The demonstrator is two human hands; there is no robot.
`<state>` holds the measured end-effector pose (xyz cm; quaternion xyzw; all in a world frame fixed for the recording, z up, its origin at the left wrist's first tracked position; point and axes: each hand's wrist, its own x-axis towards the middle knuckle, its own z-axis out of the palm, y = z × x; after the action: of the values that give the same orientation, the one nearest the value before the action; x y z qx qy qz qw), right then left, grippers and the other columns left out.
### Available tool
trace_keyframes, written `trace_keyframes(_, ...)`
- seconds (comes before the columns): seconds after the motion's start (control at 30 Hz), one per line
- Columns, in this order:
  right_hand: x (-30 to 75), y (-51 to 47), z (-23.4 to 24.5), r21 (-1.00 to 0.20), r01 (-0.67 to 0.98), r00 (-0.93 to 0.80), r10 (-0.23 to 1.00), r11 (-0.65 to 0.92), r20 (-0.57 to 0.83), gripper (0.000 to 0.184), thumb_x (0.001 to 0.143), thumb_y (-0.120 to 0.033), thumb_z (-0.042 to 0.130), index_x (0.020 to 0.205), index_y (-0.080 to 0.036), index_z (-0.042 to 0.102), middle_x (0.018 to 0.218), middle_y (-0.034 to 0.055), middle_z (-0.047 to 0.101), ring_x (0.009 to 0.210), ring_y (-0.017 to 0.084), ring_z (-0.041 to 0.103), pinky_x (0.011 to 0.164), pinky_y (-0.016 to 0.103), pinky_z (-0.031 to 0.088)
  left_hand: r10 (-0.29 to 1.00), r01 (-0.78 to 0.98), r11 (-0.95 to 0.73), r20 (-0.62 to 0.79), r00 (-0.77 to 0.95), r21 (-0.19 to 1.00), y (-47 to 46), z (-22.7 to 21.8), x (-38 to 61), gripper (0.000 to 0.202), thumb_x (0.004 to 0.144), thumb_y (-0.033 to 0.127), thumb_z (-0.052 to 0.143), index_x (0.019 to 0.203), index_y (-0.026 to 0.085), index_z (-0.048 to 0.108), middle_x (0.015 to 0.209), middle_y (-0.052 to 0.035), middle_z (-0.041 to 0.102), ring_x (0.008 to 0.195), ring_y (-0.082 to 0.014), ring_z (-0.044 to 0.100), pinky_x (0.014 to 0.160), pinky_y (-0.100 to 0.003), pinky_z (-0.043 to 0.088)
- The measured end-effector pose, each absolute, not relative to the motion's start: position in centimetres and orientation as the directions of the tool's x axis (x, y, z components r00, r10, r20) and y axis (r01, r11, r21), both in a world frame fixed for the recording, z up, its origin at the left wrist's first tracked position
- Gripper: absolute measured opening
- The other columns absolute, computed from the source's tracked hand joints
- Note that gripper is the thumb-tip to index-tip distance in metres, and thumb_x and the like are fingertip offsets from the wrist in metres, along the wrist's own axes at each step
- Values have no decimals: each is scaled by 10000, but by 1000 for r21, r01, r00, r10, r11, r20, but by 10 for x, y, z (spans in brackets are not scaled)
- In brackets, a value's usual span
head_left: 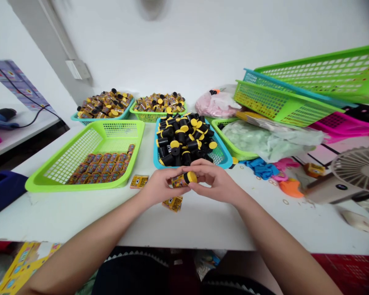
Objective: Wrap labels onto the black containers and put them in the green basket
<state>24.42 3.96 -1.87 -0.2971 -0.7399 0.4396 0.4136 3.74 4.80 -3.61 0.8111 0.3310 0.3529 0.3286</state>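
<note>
Between my two hands, above the white table, is a small cylindrical container [183, 180] with a yellow cap, a black band and a printed wrap. My left hand [158, 186] grips its printed end. The fingers of my right hand [213, 180] close around the yellow cap end. Just below lie several printed yellow labels [173, 203], and another stack of labels [139, 181] rests left of my left hand. Directly behind my hands stands a blue basket [224, 157] heaped with plain black containers with yellow caps [184, 135].
A green basket [53, 186] at left holds rows of wrapped containers. Behind it are a blue basket [89, 120] and a green basket [147, 117], both heaped full. Stacked baskets [283, 102], a plastic bag [249, 137], balloons [290, 187] and a fan [350, 176] crowd the right.
</note>
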Motion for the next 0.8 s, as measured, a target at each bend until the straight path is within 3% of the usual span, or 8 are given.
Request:
trace_keyframes(0.13, 245, 37, -16, -941, 93, -434, 864, 326, 256, 331, 775, -299, 739, 1090, -204, 703, 966, 51, 619, 766, 120, 645, 694, 290, 585, 750, 317, -611, 402, 525, 726, 46, -38, 38, 233, 854, 332, 662, 975, 136, 700, 725, 6, 632, 658, -112, 573, 635, -200, 465)
trace_keyframes(0.27, 245, 37, -13, -990, 104, -345, 937, 95, 54, 418, 695, -370, 810, 1028, -146, 695, 703, 17, 673, 632, 135, 655, 604, 290, 560, 716, 304, -667, 472, 515, 680, 44, -40, 39, 290, 864, 273, 658, 1127, 155, 687, 820, -28, 717, 694, -132, 648, 681, -214, 513)
trace_keyframes(0.33, 243, 37, -11, -993, 112, -314, 949, 49, 11, 438, 660, -393, 830, 992, -140, 699, 670, 15, 682, 614, 150, 671, 586, 295, 557, 698, 307, -690, 491, 521, 655, 44, -39, 38, 319, 866, 259, 652, 1168, 160, 678, 854, -43, 738, 710, -142, 674, 684, -219, 534)
trace_keyframes(0.47, 236, 34, -11, -991, 121, -256, 966, 63, 30, 409, 670, -474, 806, 880, -141, 694, 659, 18, 691, 548, 138, 654, 556, 296, 563, 693, 352, -709, 511, 509, 611, 43, -39, 36, 352, 886, 256, 622, 1226, 170, 656, 976, -73, 756, 763, -158, 702, 692, -233, 564)
trace_keyframes(0.57, 231, 30, -16, -961, 223, -160, 979, 161, 127, 453, 743, -507, 746, 1011, -154, 652, 586, -28, 635, 453, 121, 594, 465, 274, 530, 705, 373, -703, 524, 478, 606, 41, -42, 37, 339, 876, 255, 630, 1201, 171, 677, 1070, -89, 746, 823, -176, 706, 731, -250, 568)
trace_keyframes(0.67, 229, 26, -22, -780, 400, -114, 871, 481, 478, 387, 860, -460, 644, 1129, -190, 575, 662, -10, 651, 550, 143, 639, 532, 288, 563, 803, 359, -587, 462, 377, 726, 38, -44, 41, 452, 836, 321, 687, 1265, 181, 646, 957, -55, 749, 782, -164, 676, 758, -260, 553)
trace_keyframes(0.73, 228, 25, -24, -511, 484, -226, 665, 711, 711, 314, 882, -394, 632, 1124, -205, 568, 925, 76, 702, 817, 187, 695, 728, 338, 602, 876, 248, -450, 372, 306, 858, 36, -43, 44, 729, 801, 349, 730, 1460, 224, 444, 842, 2, 715, 732, -133, 640, 765, -254, 537)
trace_keyframes(0.8, 225, 25, -25, -267, 496, -365, 477, 826, 800, 362, 862, -308, 659, 1188, -205, 541, 1112, 119, 662, 1025, 217, 658, 881, 373, 578, 915, 69, -326, 297, 274, 943, 35, -40, 46, 1023, 767, 320, 770, 1567, 260, 135, 781, 46, 673, 708, -109, 612, 768, -243, 520)
